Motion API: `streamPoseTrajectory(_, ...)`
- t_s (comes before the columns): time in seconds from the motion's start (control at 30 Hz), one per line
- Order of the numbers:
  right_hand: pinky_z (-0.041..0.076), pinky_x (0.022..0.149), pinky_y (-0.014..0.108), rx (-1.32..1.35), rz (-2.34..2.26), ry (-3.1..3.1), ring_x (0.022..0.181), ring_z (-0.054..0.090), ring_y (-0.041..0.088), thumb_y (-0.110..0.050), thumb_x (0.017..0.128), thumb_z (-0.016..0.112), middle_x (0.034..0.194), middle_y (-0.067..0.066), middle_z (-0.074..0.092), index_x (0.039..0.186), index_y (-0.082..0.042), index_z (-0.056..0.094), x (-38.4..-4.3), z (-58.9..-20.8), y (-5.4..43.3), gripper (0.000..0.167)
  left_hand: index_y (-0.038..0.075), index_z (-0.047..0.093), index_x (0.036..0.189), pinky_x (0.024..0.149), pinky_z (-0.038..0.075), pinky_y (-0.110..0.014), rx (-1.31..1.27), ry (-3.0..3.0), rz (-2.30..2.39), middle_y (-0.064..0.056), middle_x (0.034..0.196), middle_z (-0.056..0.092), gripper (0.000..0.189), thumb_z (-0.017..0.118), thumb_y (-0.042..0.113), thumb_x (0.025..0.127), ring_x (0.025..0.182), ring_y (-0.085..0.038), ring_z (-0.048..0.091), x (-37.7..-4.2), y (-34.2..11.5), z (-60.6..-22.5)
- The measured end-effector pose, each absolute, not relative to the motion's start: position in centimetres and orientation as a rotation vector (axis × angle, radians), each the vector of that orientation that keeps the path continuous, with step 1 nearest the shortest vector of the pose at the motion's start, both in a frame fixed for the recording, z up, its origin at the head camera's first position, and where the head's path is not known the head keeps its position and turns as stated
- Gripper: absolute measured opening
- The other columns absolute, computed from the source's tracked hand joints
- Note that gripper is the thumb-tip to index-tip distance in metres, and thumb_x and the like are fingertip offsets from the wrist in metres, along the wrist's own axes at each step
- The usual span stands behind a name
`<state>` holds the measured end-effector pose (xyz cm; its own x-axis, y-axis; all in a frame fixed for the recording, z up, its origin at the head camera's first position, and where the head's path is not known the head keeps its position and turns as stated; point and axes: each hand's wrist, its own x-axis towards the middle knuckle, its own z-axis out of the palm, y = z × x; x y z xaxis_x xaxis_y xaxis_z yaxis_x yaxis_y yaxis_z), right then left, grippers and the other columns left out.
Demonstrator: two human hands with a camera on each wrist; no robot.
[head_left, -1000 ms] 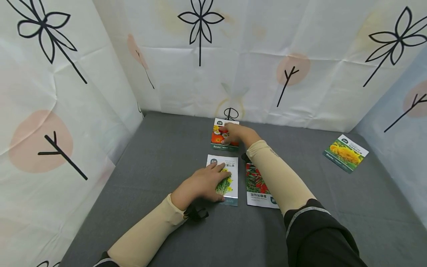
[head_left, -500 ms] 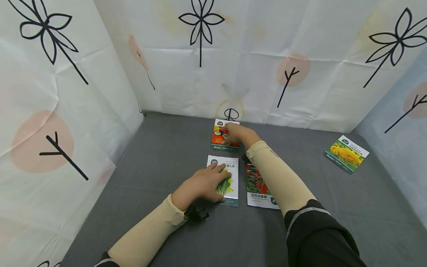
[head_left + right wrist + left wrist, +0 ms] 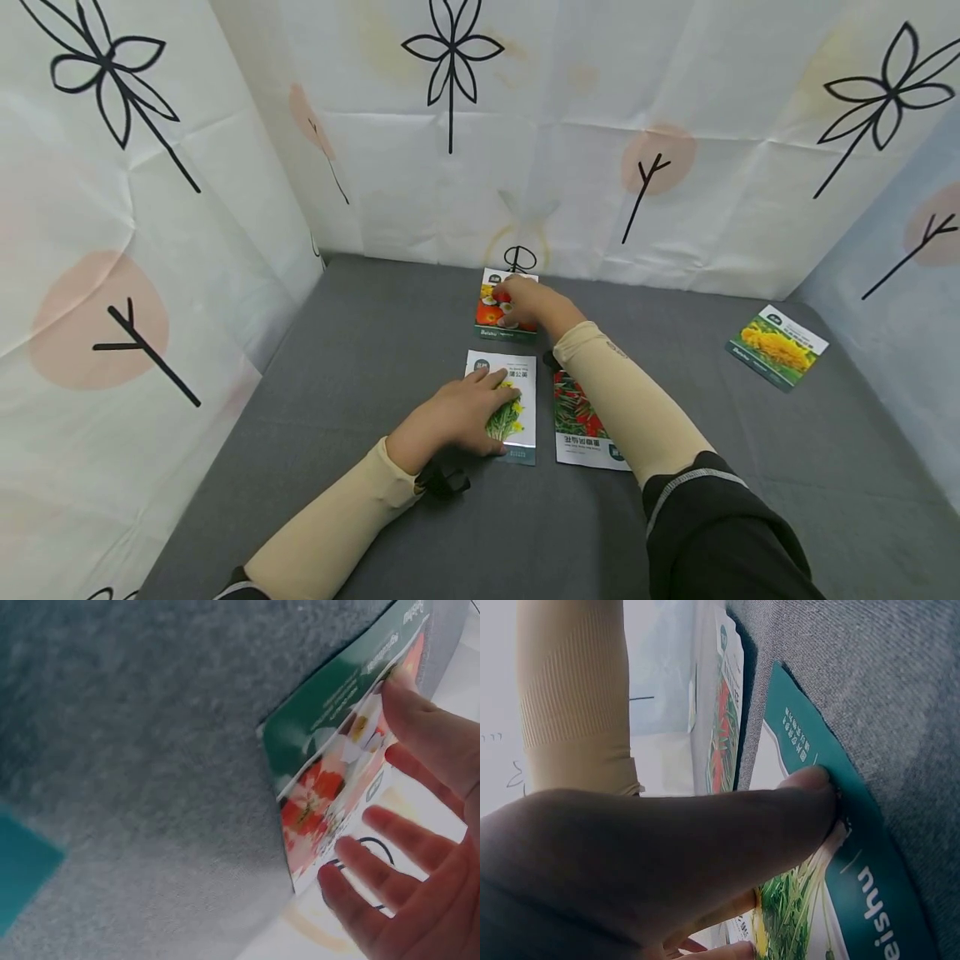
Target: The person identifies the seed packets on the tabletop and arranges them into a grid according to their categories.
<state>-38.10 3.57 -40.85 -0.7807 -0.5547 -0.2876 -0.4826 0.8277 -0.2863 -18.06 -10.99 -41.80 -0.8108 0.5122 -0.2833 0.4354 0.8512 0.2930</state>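
My left hand (image 3: 453, 414) lies with spread fingers on a white seed packet with yellow flowers (image 3: 522, 435), flat on the table. In the left wrist view its thumb presses the packet's green bottom band. Farther back, my right hand (image 3: 531, 302) rests over a seed packet with orange and white blooms (image 3: 491, 313). The right wrist view shows the thumb touching that packet's face, while the other fingers extend loosely past its edge. Under my right forearm lies a third packet with red flowers (image 3: 579, 417), its lettering upside down and its right part hidden.
One more seed packet with yellow blooms (image 3: 777, 347) lies tilted at the far right of the grey cloth-covered table (image 3: 360, 350). White patterned fabric (image 3: 570, 167) hangs along the back and sides, close behind the packet under my right hand.
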Motion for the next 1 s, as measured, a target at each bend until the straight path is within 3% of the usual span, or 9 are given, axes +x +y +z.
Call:
streamPoseTrajectory(0.17, 0.047, 0.116, 0.053, -0.857, -0.253, 2.652, 0.137, 0.057, 0.034, -0.025, 0.101, 0.076, 0.156, 0.015, 0.052, 0.145, -0.009, 0.063, -37.7, -41.0, 3.7, 0.049, 0.025, 0.050, 0.160, 0.123, 0.039, -0.060, 0.710, 2.673, 0.301, -0.008, 0.175, 0.032, 0.083, 0.084, 0.049, 0.088, 0.163, -0.038, 0.027, -17.9, -10.9, -41.9)
streamPoseTrajectory(0.5, 0.052, 0.108, 0.053, -0.957, -0.221, 2.707, 0.129, 0.062, 0.031, -0.026, 0.098, 0.080, 0.147, 0.011, 0.057, 0.140, -0.010, 0.067, -37.4, -40.9, 3.7, 0.046, 0.024, 0.051, 0.160, 0.123, 0.038, -0.060, 0.714, 2.681, 0.310, -0.009, 0.175, 0.032, 0.083, 0.084, 0.048, 0.089, 0.163, -0.038, 0.027, -17.7, -10.9, -41.7)
streamPoseTrajectory(0.83, 0.054, 0.105, 0.051, -0.989, -0.320, 2.768, 0.126, 0.064, 0.036, -0.015, 0.103, 0.070, 0.150, 0.018, 0.057, 0.137, -0.004, 0.069, -37.0, -40.1, 4.5, 0.036, 0.024, 0.050, 0.160, 0.123, 0.037, -0.061, 0.715, 2.679, 0.316, -0.008, 0.175, 0.031, 0.083, 0.084, 0.048, 0.088, 0.163, -0.038, 0.026, -17.8, -10.9, -41.7)
streamPoseTrajectory(1.0, 0.055, 0.101, 0.050, -1.004, -0.320, 2.798, 0.118, 0.066, 0.035, -0.017, 0.103, 0.070, 0.141, 0.019, 0.061, 0.129, -0.002, 0.071, -37.3, -40.1, 5.7, 0.030, 0.024, 0.049, 0.161, 0.123, 0.037, -0.062, 0.709, 2.676, 0.317, -0.008, 0.175, 0.031, 0.083, 0.084, 0.047, 0.089, 0.163, -0.038, 0.026, -17.8, -10.9, -41.7)
